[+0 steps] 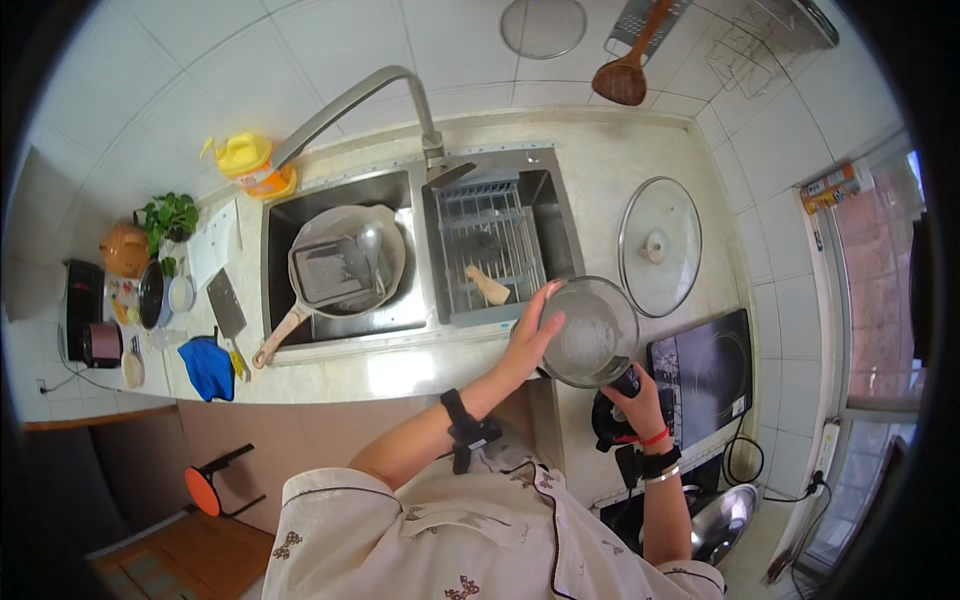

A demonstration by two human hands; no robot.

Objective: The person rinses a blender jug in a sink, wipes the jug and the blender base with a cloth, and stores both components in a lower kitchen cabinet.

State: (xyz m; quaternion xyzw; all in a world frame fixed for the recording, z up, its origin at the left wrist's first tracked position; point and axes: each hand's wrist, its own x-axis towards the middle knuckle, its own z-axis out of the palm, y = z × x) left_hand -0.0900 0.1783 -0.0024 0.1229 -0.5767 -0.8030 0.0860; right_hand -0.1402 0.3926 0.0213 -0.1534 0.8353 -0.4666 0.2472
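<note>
A round, clear glass vessel (589, 334) with a dark handle is between my hands, over the counter corner right of the sink. My left hand (529, 331) grips its left side, thumb across the glass near the rim. At the lower right, my right hand (643, 405) is closed around the dark handle. The bottom of the vessel looks whitish and cloudy. Directly below my right hand sits a black and red round appliance part (613, 424), partly covered. A glass pot lid (660, 247) lies on the counter beyond the vessel.
The left sink basin (405, 300) holds a pan (285, 330) with a tray and utensils. In the right one, a wire rack (450, 247) carries a light brown piece (487, 286). Beneath the faucet (352, 97) is a yellow jug (255, 169). An induction cooktop (705, 367) stands at right.
</note>
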